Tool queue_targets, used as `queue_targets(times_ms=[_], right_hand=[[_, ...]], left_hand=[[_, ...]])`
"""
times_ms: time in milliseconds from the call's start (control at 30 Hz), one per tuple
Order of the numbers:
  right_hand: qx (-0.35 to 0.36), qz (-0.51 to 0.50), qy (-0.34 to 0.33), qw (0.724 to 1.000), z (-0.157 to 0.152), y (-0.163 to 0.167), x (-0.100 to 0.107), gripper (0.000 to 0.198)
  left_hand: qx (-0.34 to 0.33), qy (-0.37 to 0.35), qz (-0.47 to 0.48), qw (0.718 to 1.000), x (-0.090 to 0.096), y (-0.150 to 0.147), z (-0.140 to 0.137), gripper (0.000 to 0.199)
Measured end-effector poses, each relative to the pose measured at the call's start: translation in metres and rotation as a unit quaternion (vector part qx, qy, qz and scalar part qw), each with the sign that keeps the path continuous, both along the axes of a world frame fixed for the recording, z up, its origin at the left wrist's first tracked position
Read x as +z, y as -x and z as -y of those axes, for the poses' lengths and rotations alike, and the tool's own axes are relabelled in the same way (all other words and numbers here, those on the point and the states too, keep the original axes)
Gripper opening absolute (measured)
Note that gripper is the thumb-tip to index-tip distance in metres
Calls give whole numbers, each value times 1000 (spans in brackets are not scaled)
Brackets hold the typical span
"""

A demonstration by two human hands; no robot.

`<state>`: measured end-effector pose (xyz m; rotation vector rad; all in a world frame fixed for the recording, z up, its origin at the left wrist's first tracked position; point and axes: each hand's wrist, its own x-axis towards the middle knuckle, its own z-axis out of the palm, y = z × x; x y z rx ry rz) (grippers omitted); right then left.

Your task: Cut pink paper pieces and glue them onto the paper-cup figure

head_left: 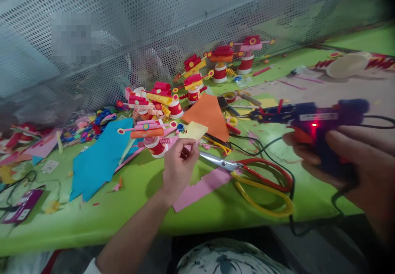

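Note:
My right hand (pixel 354 163) grips a dark blue hot glue gun (pixel 321 117) with a red light glowing on its side; its nozzle points left. Over the middle of the table, my left hand (pixel 180 167) is closed in a pinch, and whatever sits between the fingertips is too small to make out. Scissors (pixel 265 183) with red and yellow handles lie just right of that hand, partly over a pink paper strip (pixel 200 189). Behind the hand are a pale yellow paper piece (pixel 194 130) and an orange sheet (pixel 205 115). A paper-cup figure (pixel 156 146) stands to its left.
Several more red-and-white cup figures (pixel 219 72) stand along the perforated metal screen (pixel 138 31). Blue paper (pixel 101 159) and a heap of colourful small pieces (pixel 98 121) lie left. A black cable (pixel 291 200) loops beside the scissors. A purple box (pixel 23 206) sits far left.

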<state>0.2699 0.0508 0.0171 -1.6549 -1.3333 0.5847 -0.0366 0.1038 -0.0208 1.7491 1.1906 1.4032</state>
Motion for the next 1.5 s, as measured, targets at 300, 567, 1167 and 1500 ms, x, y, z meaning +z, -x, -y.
queue_targets(times_ms=[300, 567, 1167, 1500], right_hand=[[134, -24, 2, 991, 8, 60, 5, 53], [183, 59, -75, 978, 1, 81, 12, 45], [197, 88, -117, 969, 0, 82, 13, 46], [186, 93, -101, 973, 2, 79, 9, 50]], left_hand=[[-2, 8, -14, 1000, 0, -1, 1, 18], [-7, -5, -16, 1000, 2, 0, 2, 17], [-29, -34, -27, 999, 6, 1, 4, 9], [-34, -43, -19, 998, 5, 1, 4, 5]])
